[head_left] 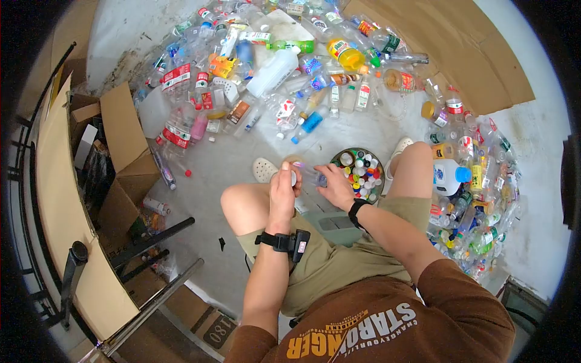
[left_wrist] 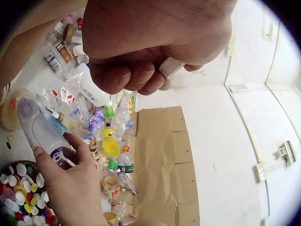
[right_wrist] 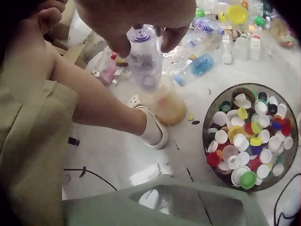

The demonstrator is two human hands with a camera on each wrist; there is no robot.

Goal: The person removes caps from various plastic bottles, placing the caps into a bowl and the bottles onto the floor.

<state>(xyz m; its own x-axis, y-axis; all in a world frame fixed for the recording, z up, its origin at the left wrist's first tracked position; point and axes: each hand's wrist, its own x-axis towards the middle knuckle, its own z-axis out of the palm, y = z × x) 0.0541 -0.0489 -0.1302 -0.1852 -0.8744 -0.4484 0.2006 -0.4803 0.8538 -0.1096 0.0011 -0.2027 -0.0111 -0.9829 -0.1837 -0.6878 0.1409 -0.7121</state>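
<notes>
My left hand (head_left: 282, 193) curls its fingers round a small white cap, whose pale edge (left_wrist: 171, 67) shows between the fingers in the left wrist view. In my right hand (head_left: 336, 190) is a clear plastic bottle (head_left: 310, 175), gripped by its base end with thumb and fingers on either side. The right wrist view shows this bottle (right_wrist: 146, 63) pointing away from the hand (right_wrist: 141, 16), apart from the left hand (right_wrist: 49, 16). Its narrower end appears uncapped. Beside the right hand, a round container (right_wrist: 252, 85) holds many coloured caps (head_left: 363, 175).
Plastic bottles (head_left: 311, 123) lie heaped ahead and along the right, including a white jug (head_left: 446, 176). Cardboard (head_left: 454, 54) leans behind them. At the left are an open box (head_left: 124, 130) and black metal bars (head_left: 154, 242). A yellowish translucent object (right_wrist: 171, 110) lies near one shoe (right_wrist: 154, 129).
</notes>
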